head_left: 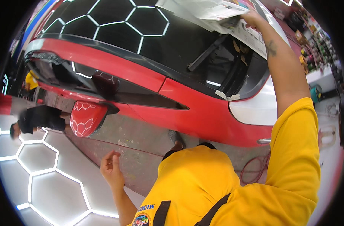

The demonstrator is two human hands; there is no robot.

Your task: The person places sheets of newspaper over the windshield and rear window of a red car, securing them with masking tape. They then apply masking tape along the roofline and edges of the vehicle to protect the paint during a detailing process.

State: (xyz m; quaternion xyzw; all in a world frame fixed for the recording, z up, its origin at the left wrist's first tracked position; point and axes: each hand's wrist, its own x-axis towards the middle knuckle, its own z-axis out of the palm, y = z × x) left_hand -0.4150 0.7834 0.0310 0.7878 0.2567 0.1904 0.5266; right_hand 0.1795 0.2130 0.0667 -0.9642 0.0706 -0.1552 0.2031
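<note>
My right hand (pixel 251 17), up at 1 o'clock, has its fingers closed on the masking paper (pixel 213 9) lying on the red car (pixel 194 109) roof, long edge running toward 10 o'clock, while my left hand (pixel 111 169) hangs low, loosely open, empty, farther off.

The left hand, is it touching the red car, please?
No, the left hand hangs free with curled fingers, apart from the red car, while the right hand presses paper on the roof.
</note>
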